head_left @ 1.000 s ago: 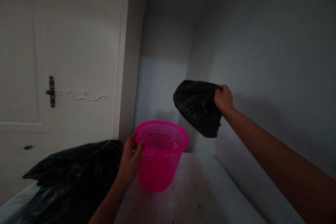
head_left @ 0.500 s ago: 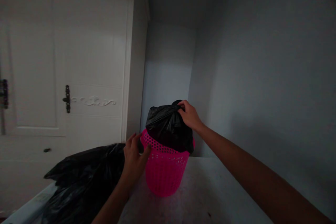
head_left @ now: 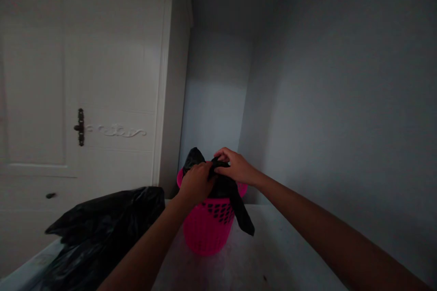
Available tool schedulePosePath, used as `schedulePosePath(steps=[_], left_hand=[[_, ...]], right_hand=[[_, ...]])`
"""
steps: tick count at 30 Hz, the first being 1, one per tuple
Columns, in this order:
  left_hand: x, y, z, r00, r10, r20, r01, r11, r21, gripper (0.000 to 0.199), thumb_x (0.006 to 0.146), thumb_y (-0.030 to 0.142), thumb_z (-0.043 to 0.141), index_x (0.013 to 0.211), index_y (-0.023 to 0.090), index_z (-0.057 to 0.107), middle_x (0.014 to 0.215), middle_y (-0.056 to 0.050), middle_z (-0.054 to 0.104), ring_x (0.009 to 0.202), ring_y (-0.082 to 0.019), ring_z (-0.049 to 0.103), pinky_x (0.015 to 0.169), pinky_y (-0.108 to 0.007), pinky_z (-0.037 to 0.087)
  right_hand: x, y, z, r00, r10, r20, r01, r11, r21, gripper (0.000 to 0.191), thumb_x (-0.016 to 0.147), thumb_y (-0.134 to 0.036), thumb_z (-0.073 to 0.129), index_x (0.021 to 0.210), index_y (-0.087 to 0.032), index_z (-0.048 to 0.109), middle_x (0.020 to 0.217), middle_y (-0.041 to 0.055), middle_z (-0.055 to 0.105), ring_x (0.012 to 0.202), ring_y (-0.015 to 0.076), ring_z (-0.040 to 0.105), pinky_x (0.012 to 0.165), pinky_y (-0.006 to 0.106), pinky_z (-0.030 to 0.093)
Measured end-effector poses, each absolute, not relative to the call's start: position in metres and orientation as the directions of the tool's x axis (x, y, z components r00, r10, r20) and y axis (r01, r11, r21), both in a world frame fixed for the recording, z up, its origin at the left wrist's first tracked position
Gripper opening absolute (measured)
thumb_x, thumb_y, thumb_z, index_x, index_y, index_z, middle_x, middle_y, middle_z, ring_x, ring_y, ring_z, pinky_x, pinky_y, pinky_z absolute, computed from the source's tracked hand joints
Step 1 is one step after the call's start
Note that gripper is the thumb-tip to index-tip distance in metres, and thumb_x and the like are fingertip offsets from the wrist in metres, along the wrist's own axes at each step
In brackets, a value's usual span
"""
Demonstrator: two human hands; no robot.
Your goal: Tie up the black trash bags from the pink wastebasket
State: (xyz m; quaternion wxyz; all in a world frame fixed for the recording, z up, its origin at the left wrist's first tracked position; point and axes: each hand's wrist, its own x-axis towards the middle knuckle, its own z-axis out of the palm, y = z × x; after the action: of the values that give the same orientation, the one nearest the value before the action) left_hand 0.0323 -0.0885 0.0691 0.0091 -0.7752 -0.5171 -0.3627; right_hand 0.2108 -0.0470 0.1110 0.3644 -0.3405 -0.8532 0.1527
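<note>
A bright pink plastic basket (head_left: 206, 229) with a perforated upper band stands upright on a pale surface. A black plastic bag (head_left: 223, 187) sits in its mouth, and one end hangs over the front right rim. My right hand (head_left: 235, 166) pinches the bag's gathered top above the basket. Close beside it, my left hand (head_left: 198, 183) has its fingers closed on the same bag, over the left part of the rim. The fingertips of the left hand are partly hidden by the dark plastic.
Another black plastic bag (head_left: 105, 232) lies crumpled at the left of the pale surface (head_left: 273, 245). Behind it stands a white wardrobe (head_left: 119, 77) with a dark handle (head_left: 80, 127). A grey wall (head_left: 341, 100) rises on the right.
My left hand has gone from the basket's left side up onto the bag. My right hand has come lower and left with the bag's top, and a bag end now hangs outside the rim.
</note>
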Motion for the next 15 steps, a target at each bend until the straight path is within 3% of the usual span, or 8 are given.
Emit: schedulePosePath(steps=[3, 7, 9, 12, 15], left_hand=[[0.031, -0.083, 0.064, 0.186, 0.816, 0.547, 0.821, -0.435, 0.370, 0.028, 0.096, 0.020, 0.046, 0.107, 0.022, 0.072, 0.107, -0.015, 0.080, 0.103, -0.034, 0.076, 0.090, -0.046, 0.053], [0.030, -0.080, 0.060, 0.157, 0.825, 0.543, 0.814, -0.419, 0.402, 0.035, 0.094, 0.016, 0.043, 0.116, 0.022, 0.070, 0.108, -0.014, 0.079, 0.106, -0.033, 0.075, 0.090, -0.044, 0.052], [0.030, -0.080, 0.061, 0.156, 0.820, 0.551, 0.800, -0.432, 0.417, 0.040, 0.095, 0.015, 0.041, 0.125, 0.021, 0.066, 0.111, -0.014, 0.079, 0.108, -0.032, 0.075, 0.091, -0.043, 0.052], [0.033, -0.078, 0.066, 0.154, 0.814, 0.560, 0.768, -0.455, 0.450, 0.043, 0.096, 0.015, 0.038, 0.129, 0.020, 0.064, 0.106, -0.014, 0.079, 0.102, -0.032, 0.076, 0.089, -0.043, 0.052], [0.036, -0.075, 0.072, 0.126, 0.804, 0.581, 0.718, -0.478, 0.506, 0.041, 0.096, 0.015, 0.036, 0.125, 0.020, 0.063, 0.100, -0.013, 0.078, 0.095, -0.030, 0.076, 0.084, -0.040, 0.053]], right_hand=[[0.227, -0.044, 0.100, -0.483, 0.714, 0.506, 0.419, 0.696, -0.583, 0.038, 0.083, -0.024, 0.078, 0.117, -0.020, 0.063, 0.108, 0.0064, 0.070, 0.099, 0.0193, 0.067, 0.093, 0.037, 0.053], [0.259, -0.045, 0.088, -0.393, 0.723, 0.568, 0.455, 0.690, -0.563, 0.020, 0.090, -0.029, 0.067, 0.107, -0.019, 0.065, 0.106, 0.0077, 0.070, 0.098, 0.0198, 0.066, 0.090, 0.038, 0.053], [0.271, -0.048, 0.081, -0.443, 0.738, 0.508, 0.474, 0.674, -0.566, 0.017, 0.089, -0.032, 0.068, 0.099, -0.018, 0.068, 0.098, 0.0065, 0.072, 0.091, 0.0197, 0.066, 0.084, 0.036, 0.052], [0.277, -0.054, 0.069, -0.554, 0.745, 0.371, 0.460, 0.645, -0.610, 0.024, 0.084, -0.037, 0.077, 0.098, -0.018, 0.071, 0.091, 0.0039, 0.073, 0.085, 0.0190, 0.067, 0.079, 0.033, 0.051], [0.270, -0.058, 0.061, -0.573, 0.731, 0.372, 0.440, 0.657, -0.612, 0.034, 0.079, -0.037, 0.084, 0.105, -0.019, 0.069, 0.098, 0.0036, 0.073, 0.092, 0.0200, 0.067, 0.084, 0.033, 0.051]])
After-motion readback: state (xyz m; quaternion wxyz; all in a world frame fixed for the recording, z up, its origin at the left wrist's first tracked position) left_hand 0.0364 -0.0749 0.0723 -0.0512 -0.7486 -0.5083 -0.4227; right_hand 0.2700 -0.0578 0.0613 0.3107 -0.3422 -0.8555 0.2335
